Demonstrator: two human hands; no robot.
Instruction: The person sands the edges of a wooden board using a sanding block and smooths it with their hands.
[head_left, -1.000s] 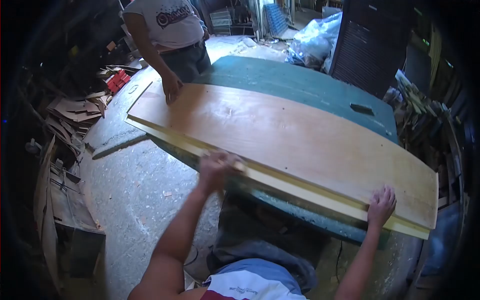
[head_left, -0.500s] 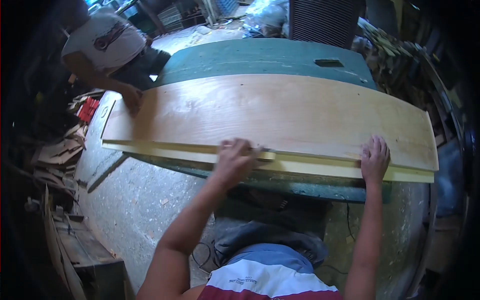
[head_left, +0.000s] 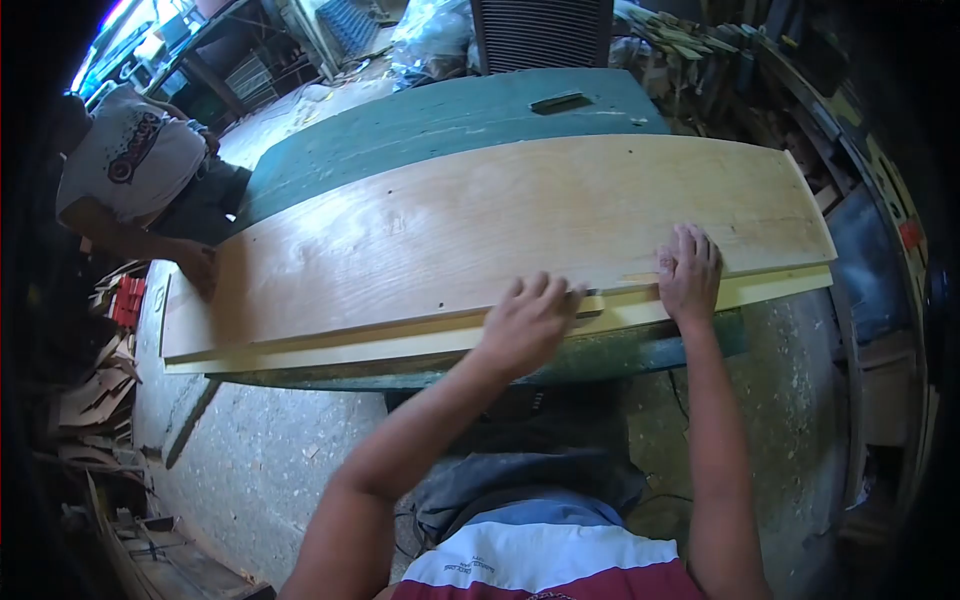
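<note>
A long wooden panel with small dark holes lies over a pale yellow board that sticks out along the near edge. My left hand grips a short wood strip at that edge, its fingers bent over it; the strip's end shows to the right of the fingers. My right hand rests on the panel's near edge, fingers on top and held close together, the palm over the yellow board. Whether its thumb pinches the edge is hidden.
Beneath the boards stands a green table with a small dark block on it. At the left, another person has a hand on the panel's far left end. Wood scraps lie at the left.
The view has turned to the right. My left hand has slid rightward along the near edge with the strip, closer to my right hand, which stays on the panel's edge.
</note>
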